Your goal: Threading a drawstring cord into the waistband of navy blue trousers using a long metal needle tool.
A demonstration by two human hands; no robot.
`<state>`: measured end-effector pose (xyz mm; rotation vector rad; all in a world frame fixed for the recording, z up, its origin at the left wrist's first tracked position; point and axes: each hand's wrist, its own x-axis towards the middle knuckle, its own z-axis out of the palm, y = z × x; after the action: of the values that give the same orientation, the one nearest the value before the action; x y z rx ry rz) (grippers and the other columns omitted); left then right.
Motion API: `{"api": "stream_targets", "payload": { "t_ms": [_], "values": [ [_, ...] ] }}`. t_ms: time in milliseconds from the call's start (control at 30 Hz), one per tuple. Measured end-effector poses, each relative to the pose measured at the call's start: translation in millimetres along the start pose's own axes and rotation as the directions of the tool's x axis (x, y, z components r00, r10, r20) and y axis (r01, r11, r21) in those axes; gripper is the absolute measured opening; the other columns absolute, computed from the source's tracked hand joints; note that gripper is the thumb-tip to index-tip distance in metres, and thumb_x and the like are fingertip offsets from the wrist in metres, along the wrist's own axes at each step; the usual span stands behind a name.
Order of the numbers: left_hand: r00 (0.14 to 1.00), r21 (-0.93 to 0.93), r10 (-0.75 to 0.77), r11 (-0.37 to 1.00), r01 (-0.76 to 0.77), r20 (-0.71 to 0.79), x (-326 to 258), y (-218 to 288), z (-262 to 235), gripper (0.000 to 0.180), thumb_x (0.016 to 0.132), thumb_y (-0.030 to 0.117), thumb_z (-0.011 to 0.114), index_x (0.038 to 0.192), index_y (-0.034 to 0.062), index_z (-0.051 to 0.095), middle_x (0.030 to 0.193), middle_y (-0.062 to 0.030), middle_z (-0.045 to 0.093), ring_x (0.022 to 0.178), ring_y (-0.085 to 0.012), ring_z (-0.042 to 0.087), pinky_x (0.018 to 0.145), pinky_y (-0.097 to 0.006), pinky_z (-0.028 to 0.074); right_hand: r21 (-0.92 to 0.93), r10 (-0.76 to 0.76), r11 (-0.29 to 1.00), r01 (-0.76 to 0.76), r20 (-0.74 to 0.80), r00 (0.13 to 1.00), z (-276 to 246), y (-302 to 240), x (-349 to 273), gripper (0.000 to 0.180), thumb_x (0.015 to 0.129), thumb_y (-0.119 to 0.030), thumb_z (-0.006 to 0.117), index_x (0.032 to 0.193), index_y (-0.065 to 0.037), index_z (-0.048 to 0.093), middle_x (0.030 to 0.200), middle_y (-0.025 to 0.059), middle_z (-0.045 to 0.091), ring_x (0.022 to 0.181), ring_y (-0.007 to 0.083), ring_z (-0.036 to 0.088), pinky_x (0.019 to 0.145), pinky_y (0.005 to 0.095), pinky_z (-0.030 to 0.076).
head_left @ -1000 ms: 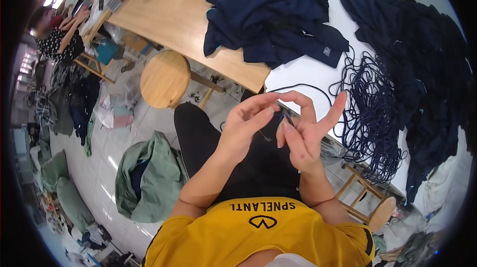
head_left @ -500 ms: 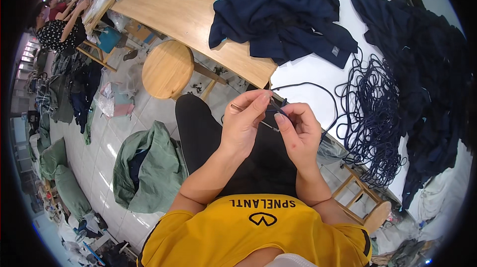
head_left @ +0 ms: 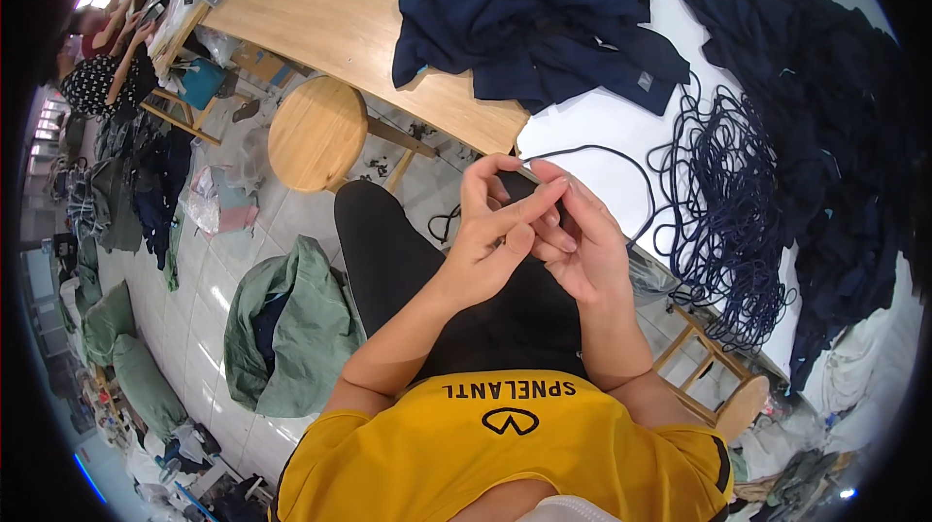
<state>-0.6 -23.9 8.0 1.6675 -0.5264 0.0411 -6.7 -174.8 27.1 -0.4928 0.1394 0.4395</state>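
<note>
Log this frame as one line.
left hand: pinching cord end | right hand: touching it | cord bundle: on white table

Both hands meet above the lap: the left hand and right hand pinch one end of a dark cord. At two o'clock a tangle of navy cords lies on the white table; at eleven, a round wooden stool.

Yellow short-sleeved shirt, dark collar trim, black trousers, bare forearms.
</note>
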Motion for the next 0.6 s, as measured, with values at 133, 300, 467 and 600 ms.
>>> {"api": "stream_targets", "payload": {
  "t_ms": [133,300,467,600],
  "values": [
    [0.996,0.182,0.073,0.980,-0.080,0.048,1,2,-7,0.034,0.090,0.029,0.052,0.121,0.0186,0.062,0.120,-0.0112,0.037,0.106,-0.0235,0.031,0.084,-0.033,0.029,0.167,0.031,0.985,-0.043,0.073,0.997,-9,4,-4,0.032,0.094,-0.015,0.047,0.122,-0.002,0.053,0.078,-0.0006,0.049,0.055,0.0045,0.033,0.050,0.0184,0.029],
    [0.987,0.346,0.144,0.924,-0.162,0.077,2,3,-7,0.035,0.083,0.027,0.062,0.118,0.0260,0.064,0.123,-0.0122,0.039,0.106,-0.0263,0.033,0.083,-0.035,0.033,0.300,0.082,0.945,-0.131,0.170,0.982,-17,4,-7,0.025,0.093,-0.014,0.048,0.113,-0.001,0.056,0.076,-0.0015,0.046,0.057,0.0054,0.034,0.051,0.0201,0.030],
    [0.975,0.434,0.204,0.873,-0.223,0.091,-3,-2,-2,0.031,0.084,0.028,0.062,0.114,0.0260,0.066,0.122,-0.0120,0.039,0.106,-0.0259,0.034,0.082,-0.034,0.034,0.225,0.024,0.972,-0.068,0.191,0.981,-27,9,-8,0.024,0.092,-0.011,0.051,0.113,0.001,0.055,0.078,-0.0018,0.049,0.057,0.0050,0.035,0.051,0.0192,0.029],
    [0.980,0.047,0.166,0.986,-0.161,-0.110,-6,-7,-3,0.039,0.092,0.039,0.050,0.116,0.0120,0.064,0.121,-0.0101,0.039,0.097,-0.0197,0.038,0.080,-0.031,0.034,-0.402,-0.298,0.885,0.234,-0.104,0.949,-2,6,-13,0.039,0.094,-0.010,0.049,0.131,0.000,0.043,0.084,0.0016,0.056,0.058,0.0039,0.037,0.053,0.0179,0.032]
  ]
}}
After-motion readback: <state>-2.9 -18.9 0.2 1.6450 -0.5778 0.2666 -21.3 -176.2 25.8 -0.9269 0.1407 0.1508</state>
